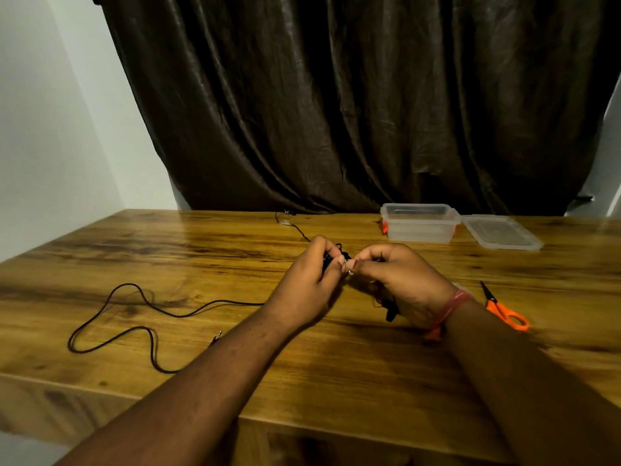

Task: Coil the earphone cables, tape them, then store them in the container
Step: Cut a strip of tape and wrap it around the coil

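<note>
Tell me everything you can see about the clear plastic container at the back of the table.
The clear plastic container is a shallow rectangular tub of see-through plastic with a thicker rim and orange clips at its ends. It stands upright and open on the wooden table, near the far edge in front of the dark curtain. Nothing shows inside it. Its flat clear lid lies on the table just to its right. Neither hand touches it.

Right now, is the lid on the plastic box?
No, the lid lies flat on the table to the right of the open plastic box.
</note>
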`<state>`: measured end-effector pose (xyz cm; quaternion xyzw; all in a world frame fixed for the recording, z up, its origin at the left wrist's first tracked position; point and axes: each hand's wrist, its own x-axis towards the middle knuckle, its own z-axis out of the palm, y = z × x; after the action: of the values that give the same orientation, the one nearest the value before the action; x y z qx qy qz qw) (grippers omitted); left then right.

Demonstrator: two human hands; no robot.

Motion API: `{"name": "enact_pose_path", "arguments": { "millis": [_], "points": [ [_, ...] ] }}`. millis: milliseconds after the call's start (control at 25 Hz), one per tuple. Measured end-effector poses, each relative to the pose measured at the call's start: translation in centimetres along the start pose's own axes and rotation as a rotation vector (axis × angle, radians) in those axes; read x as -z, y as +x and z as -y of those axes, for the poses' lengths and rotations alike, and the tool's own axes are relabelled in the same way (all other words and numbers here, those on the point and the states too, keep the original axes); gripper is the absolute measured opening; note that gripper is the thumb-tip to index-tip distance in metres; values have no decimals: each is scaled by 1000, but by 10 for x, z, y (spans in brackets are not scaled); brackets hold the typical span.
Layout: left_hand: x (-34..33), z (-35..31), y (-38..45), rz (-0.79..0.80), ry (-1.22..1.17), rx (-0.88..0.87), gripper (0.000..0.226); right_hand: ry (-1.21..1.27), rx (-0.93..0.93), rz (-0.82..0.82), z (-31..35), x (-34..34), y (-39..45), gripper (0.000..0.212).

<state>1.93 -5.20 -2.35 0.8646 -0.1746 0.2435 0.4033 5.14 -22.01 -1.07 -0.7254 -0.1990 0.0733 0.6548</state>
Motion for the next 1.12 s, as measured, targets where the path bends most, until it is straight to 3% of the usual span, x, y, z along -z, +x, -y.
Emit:
{"name": "enact_pose_path", "arguments": {
  "millis": [280,400,520,720,800,960,1120],
  "points": [
    [1,-2,-1,10,-9,47,5,16,27,5,-2,2,1,18],
    [1,-5,-2,19,-46,75,5,-332,319,-118,1,2,1,12],
    [0,-7,-2,30,-58,90,6,-663,600,-129,6,4,0,9],
    [0,-11,-3,39,-71,84,7,-933,685,-109,12,8,-5,13],
    [0,-12,-4,44,-57,72,6,-838,591,-62,13,6,-8,12],
    [0,-11,-3,32,-35,60,6,-383,256,-15,7,3,-7,16],
    [2,-8,-3,18,-48,73,6,-64,151,5,9,3,-6,14]
  ]
}}
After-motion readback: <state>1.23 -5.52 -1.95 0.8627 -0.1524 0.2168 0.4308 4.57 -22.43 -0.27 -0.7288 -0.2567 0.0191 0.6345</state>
